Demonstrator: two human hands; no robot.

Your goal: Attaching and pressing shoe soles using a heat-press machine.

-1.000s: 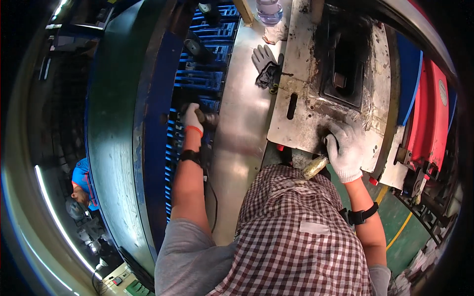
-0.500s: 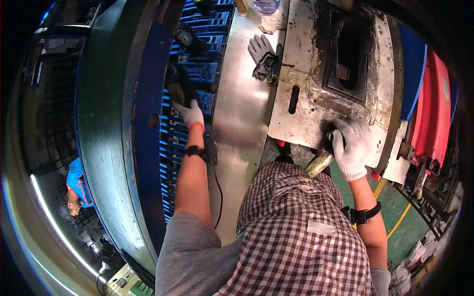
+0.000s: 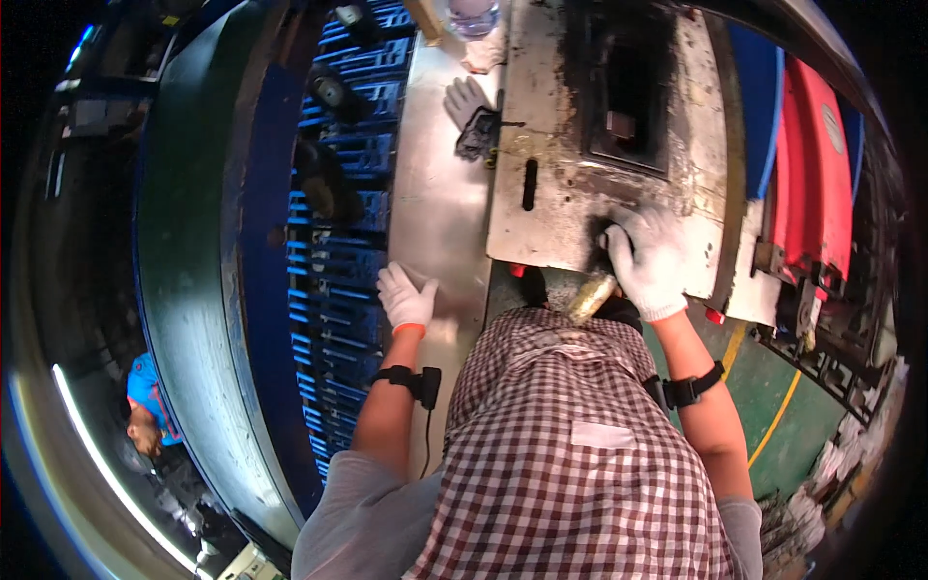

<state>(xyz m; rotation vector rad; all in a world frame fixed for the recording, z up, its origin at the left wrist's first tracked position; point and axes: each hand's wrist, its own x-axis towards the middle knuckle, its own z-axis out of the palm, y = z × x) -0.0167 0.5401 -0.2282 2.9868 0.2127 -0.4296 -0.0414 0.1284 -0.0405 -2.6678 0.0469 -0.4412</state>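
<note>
My left hand point(image 3: 404, 298), in a white knit glove with an orange cuff, is open with fingers and thumb apart. It holds nothing and is over the border between the bare metal ledge point(image 3: 440, 193) and the blue slatted conveyor point(image 3: 362, 159). Ahead of it on the slats lies a dark shoe-shaped piece point(image 3: 327, 184), partly in shadow. My right hand point(image 3: 652, 256), also gloved, is closed at the near edge of the stained metal table point(image 3: 551, 227). Its curled fingers hide what they grip. Just below that hand, a yellowish tape-wrapped handle point(image 3: 590, 298) sticks out toward my apron.
Another dark shoe-shaped piece point(image 3: 331, 89) lies farther up the conveyor. A grey-and-black glove point(image 3: 472, 116) rests on the ledge beside the table. A dark-rimmed rectangular opening point(image 3: 623, 116) is in the tabletop. Red machinery point(image 3: 812, 164) stands at right; a person in blue point(image 3: 147, 391) is far left.
My left hand has left the dark shoe-shaped piece and drawn back toward me, over the ledge's edge. The view has shifted, while my right hand stays closed at the table's edge.
</note>
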